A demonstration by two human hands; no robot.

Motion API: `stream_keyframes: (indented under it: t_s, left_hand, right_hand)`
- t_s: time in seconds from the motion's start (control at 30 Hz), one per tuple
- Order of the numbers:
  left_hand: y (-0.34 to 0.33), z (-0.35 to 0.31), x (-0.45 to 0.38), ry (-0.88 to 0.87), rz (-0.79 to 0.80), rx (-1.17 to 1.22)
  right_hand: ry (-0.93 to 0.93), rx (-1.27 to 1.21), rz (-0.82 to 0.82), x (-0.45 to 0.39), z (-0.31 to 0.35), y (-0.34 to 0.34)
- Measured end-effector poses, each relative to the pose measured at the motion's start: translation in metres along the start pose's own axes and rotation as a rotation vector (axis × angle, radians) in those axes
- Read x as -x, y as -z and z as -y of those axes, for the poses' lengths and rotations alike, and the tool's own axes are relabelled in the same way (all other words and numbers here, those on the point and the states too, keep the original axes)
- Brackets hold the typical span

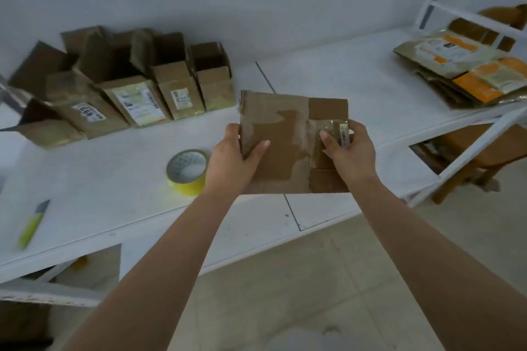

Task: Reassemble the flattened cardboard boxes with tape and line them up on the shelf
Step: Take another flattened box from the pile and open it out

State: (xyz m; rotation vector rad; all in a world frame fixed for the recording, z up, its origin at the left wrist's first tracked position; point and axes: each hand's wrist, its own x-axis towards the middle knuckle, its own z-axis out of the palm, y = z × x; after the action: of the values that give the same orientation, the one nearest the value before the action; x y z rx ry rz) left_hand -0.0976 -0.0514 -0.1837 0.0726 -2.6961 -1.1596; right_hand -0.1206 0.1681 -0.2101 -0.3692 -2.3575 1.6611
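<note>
- Holding a flattened cardboard box (281, 145) between them, both hands keep it raised above the white shelf (328, 85) surface, its broad face turned up toward the camera.
- The left hand (232, 155) grips the box's left edge, thumb curled over the top face and the other fingers hidden beneath the cardboard.
- The right hand (352, 151) grips the right edge, its thumb pressed on a patch of old clear tape; a small strip of label sits just beside that thumb.
- Worn, paler patches and tape remnants mark the box's face, and two square flaps show on the side by the right hand.
- Just left of the left hand, nearly touching its wrist in this view, a roll of yellow tape (188, 172) lies flat on the shelf.
- Well to the left of the left hand and nearer the person, a green-handled utility knife (32, 225) lies on the shelf, blurred.
- Beyond the left hand, against the wall, a row of assembled boxes (137, 85) stands side by side with top flaps open, several bearing white labels.
- Far to the right of the right hand, a stack of flattened boxes (467, 65) with orange markings lies at the shelf's end.
- Below the right hand's side of the shelf, a wooden stool (482, 151) stands on the floor.
</note>
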Motion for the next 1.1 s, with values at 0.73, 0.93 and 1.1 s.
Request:
stream_keyframes:
  t_s: [0.73, 0.93, 1.1]
  left_hand:
    - [0.242, 0.224, 0.005, 0.238, -0.219, 0.242]
    - [0.244, 0.235, -0.008, 0.361, -0.266, 0.585]
    - [0.248, 0.243, -0.022, 0.454, -0.228, 0.687]
  right_hand:
    - [0.052, -0.292, 0.348, 0.097, 0.125, -0.312]
    - [-0.048, -0.366, 0.402, 0.088, 0.135, -0.342]
    - [-0.075, -0.490, 0.444, 0.095, 0.131, -0.350]
